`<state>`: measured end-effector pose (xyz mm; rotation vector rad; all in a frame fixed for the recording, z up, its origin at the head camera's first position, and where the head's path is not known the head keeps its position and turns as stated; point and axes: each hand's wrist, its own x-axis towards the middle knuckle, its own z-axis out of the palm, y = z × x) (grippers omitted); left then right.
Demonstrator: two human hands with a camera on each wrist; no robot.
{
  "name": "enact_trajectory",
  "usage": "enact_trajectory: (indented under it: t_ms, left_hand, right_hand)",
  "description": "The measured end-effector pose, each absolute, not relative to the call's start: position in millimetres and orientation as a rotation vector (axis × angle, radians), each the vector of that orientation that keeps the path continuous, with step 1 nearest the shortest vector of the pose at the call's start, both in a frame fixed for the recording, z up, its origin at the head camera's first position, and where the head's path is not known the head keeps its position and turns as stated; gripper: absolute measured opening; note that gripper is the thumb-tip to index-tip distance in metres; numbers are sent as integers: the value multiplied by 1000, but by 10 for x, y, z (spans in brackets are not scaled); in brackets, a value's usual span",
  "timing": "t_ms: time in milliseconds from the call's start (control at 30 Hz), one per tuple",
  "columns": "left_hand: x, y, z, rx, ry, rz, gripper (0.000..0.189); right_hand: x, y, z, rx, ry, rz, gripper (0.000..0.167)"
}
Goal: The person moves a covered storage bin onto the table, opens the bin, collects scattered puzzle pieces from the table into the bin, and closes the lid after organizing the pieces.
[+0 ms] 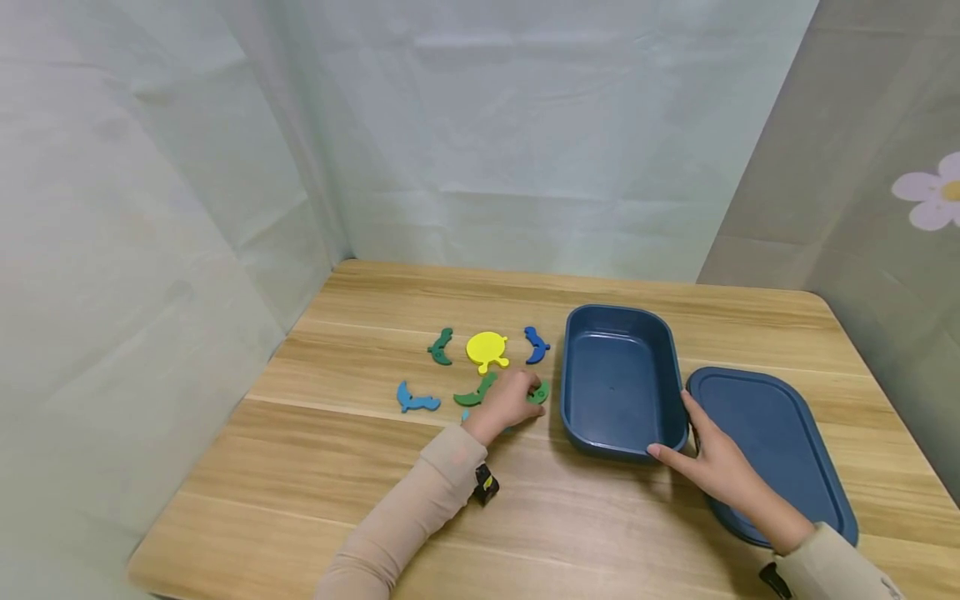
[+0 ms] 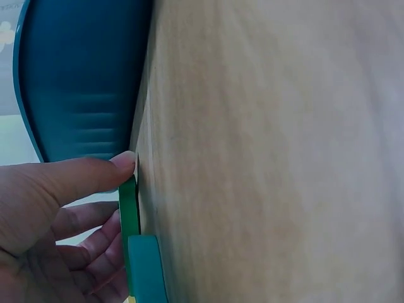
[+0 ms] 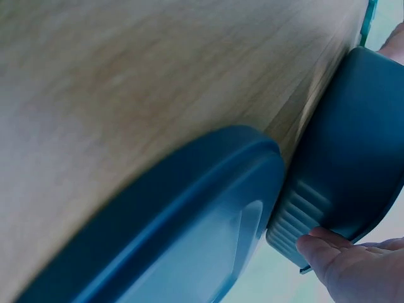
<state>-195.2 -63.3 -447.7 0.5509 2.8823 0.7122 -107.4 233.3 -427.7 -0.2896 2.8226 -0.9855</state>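
Note:
My left hand (image 1: 508, 404) reaches down to the tabletop, thumb and fingers around a flat green curved piece (image 1: 542, 392). The left wrist view shows the thumb at one end of the green piece (image 2: 129, 208), with a teal piece (image 2: 146, 268) close beside it. Another green curved piece (image 1: 476, 393) lies left of this hand, and a light blue piece (image 1: 465, 415) is mostly hidden under it. My right hand (image 1: 712, 462) holds the near right corner of a dark blue open box (image 1: 611, 383), thumb on the front wall (image 3: 297, 218) and fingers along the right side.
Beyond the left hand lie a yellow round piece (image 1: 486, 348) with knobs, a dark green piece (image 1: 441, 347) and a dark blue piece (image 1: 536, 345). A light blue piece (image 1: 417, 398) lies further left. The box's blue lid (image 1: 772, 450) rests on the wooden table (image 1: 300, 467) at right.

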Motion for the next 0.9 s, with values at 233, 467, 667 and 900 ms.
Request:
enact_trajectory:
  t_ms: [233,467,667,900]
  left_hand:
    - [-1967,-641,-4483,546,2845,801,36]
    - [-1991,-654,-4494,536,2814,879,35]
    - [-1999,-654,-4486,511,2808,904,39]
    - [-1982,-660,-4480,496,2810,947,33]
  right_hand:
    - [-1078,2336,-4284,-299,2825,-992,102]
    - [-1077,2337,-4288,-291,2806,-1016,103]
    - [-1076,2337,-4290,-299,2803,-1018,103]
    - [-1080,2341,-4302,-304,2800,-1031,102]
